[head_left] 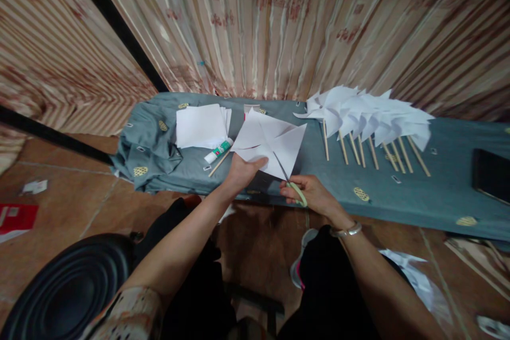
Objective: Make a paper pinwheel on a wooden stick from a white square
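Sheet [285, 151]: right of the glue [217, 152]; I judge it light, limp, easily torn, best pinched on uncut paper.
Left hand [242, 169]: pinching the sheet.
Right hand [311, 191]: closed round one scissors [295, 189].
Glue: one.
Sticks: one loose stick [218, 164] beside the glue, nine visible under pinwheels [358, 111] well right.
Stack [201, 125]: behind the glue; I can't count it.

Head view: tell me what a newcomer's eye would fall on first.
Probably the overlapping row of white paper pinwheels, their sticks pointing toward the wearer, on the right half of the grey-green cloth. Next, at the centre, the slit white sheet in the left hand, with the scissors in the right hand at its near edge. Behind everything hangs a patterned curtain.
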Available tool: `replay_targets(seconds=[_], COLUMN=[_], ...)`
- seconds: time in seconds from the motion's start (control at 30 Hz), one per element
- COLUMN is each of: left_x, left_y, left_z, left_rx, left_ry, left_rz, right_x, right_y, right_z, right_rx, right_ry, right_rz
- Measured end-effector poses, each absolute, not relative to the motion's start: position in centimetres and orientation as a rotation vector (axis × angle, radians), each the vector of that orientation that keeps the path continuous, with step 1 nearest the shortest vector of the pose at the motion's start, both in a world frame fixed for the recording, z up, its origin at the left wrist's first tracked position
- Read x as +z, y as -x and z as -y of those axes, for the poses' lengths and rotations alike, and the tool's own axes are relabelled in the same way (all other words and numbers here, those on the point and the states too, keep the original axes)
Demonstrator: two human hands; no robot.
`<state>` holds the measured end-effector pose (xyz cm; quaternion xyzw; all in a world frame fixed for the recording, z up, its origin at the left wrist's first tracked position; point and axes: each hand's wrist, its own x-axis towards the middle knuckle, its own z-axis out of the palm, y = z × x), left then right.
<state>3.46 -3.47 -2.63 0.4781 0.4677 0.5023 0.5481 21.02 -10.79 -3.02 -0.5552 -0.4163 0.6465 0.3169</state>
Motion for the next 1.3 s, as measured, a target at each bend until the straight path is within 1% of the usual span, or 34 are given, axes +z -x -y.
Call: replay_targets(seconds=[0.3, 0.6, 1.3], left_x=[-3.2, -3.2, -2.9], left_y=[-3.7, -3.7, -3.7], left_z=[3.8, 3.8, 4.0], left_rx=[1.158, 1.171, 1.143], left_ry=[-1.093, -1.106, -1.093], left_rz=[-1.077, -1.122, -1.114], right_x=[-2.1, -2.5, -3.1], right_y=[-20.7, -20.7, -20.7], right_z=[10.8, 10.8, 10.8], right_rx=[1.669, 1.612, 1.600], right_ry=[1.474, 1.486, 1.482], right_rz=[1.112, 1.166, 1.163])
